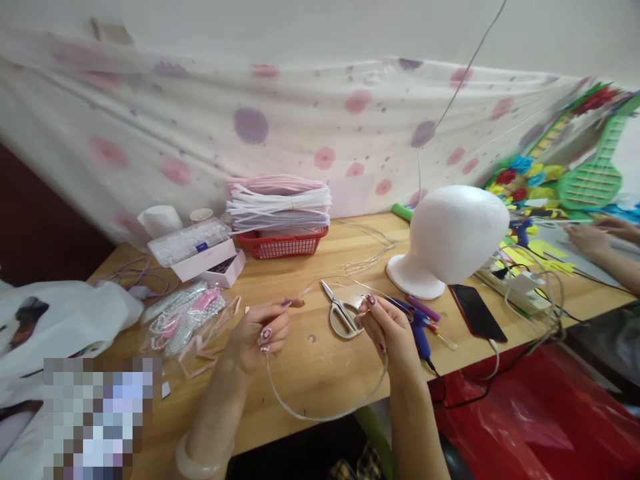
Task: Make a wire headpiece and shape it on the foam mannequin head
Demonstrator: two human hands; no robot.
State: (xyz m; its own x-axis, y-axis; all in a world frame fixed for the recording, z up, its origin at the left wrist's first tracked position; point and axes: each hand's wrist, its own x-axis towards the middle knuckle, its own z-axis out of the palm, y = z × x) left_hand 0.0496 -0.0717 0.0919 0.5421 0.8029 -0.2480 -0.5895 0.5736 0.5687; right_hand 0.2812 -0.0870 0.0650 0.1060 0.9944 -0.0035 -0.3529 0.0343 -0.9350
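Observation:
A thin white wire point(320, 419) hangs in a wide curve between my two hands, over the front edge of the wooden table. Its left side runs up into the curled fingers of my left hand point(265, 333). At the other side, my right hand point(387, 327) pinches it between thumb and fingers. A finer strand of wire shows above the fingers of my right hand; its ends are hard to make out. Beyond the hands lies a pair of scissors point(343, 319), partly covered by my right fingertips. A blue glue gun point(421, 337) rests to the right of that hand.
A white foam head point(457, 233) stands behind my right hand, near a phone point(479, 312) and a power strip point(520, 290). A red basket point(285, 245) holds pink and white bundles. Bagged beads point(187, 317) and boxes point(205, 260) sit left. Another person's hands point(595, 237) are far right.

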